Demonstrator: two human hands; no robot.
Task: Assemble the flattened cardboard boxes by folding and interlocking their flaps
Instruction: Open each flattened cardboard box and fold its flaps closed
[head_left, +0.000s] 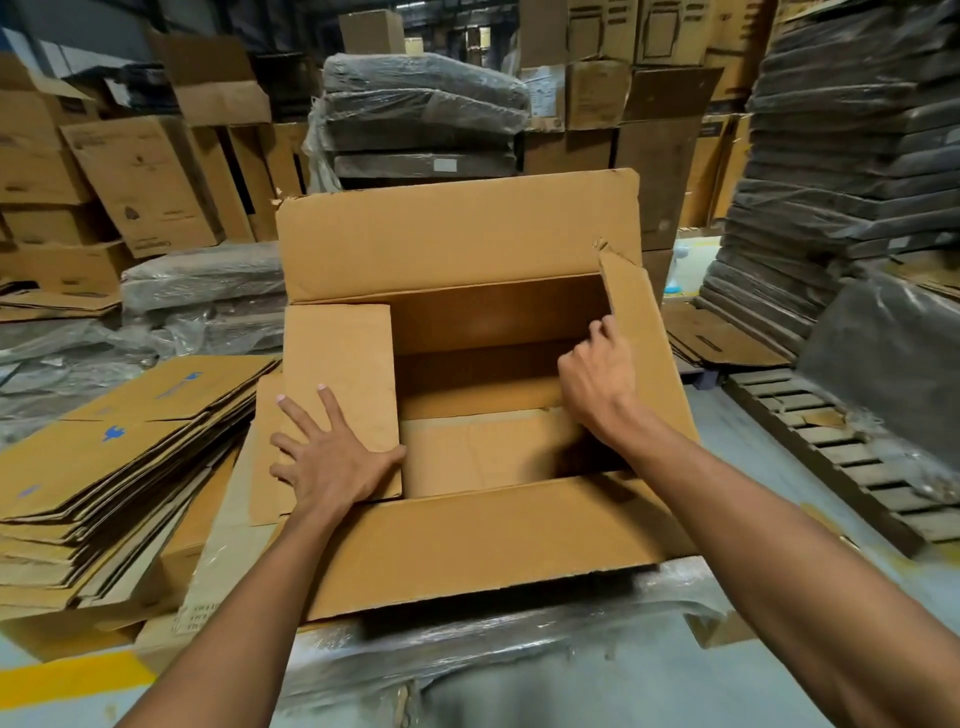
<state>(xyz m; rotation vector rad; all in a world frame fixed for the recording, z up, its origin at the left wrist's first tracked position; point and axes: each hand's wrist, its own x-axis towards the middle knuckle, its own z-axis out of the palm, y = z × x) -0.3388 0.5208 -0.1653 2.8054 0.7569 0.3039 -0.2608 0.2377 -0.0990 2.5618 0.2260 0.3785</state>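
Note:
A large brown cardboard box (467, 545) stands open in front of me on a plastic-wrapped stack. Its far flap (457, 239) stands upright and its near flap hangs toward me. The left side flap (343, 374) is folded down over the opening, and my left hand (332, 462) presses flat on it with fingers spread. The right side flap (649, 338) stands tilted up, its top corner torn. My right hand (597, 384) reaches inside the opening, its fingers curled on the inner edge of that right flap.
A pile of flattened boxes (119, 457) with blue marks lies at my left. Wrapped bundles (421, 114) and stacked cartons fill the back. Tall wrapped stacks (852, 156) rise at the right beside a wooden pallet (841, 457). Grey floor shows at the lower right.

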